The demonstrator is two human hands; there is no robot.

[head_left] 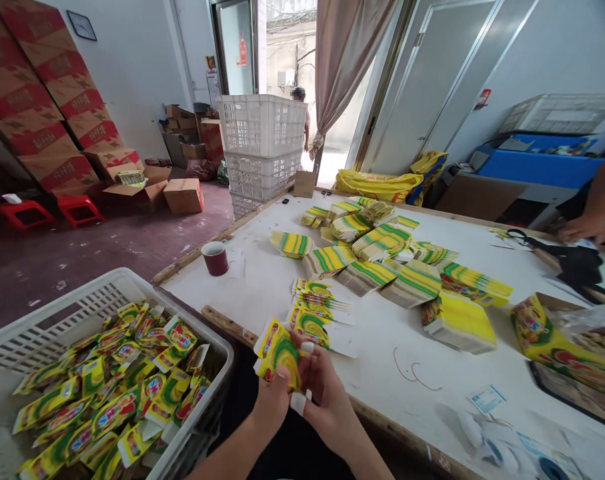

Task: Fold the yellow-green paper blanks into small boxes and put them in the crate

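A small yellow-and-green printed carton point(276, 352) is held up over the table's near edge. My left hand point(271, 401) grips it from below, thumb across its front. My right hand point(323, 399), with white wrappings on some fingertips, closes on its right side; part of that grip is hidden. Just beyond, a fanned row of flat cartons point(316, 319) lies on the white table point(382, 363). Below left, a white plastic crate point(127, 283) holds many similar small cartons point(115, 410) in a loose heap.
Stacks of flat cartons point(365, 267) cover the table's middle. A dark red mug point(215, 259) stands at the left edge. An open printed box point(557, 340) is at right, near another person's hand point(585, 229). White crates point(262, 127) are stacked beyond the table.
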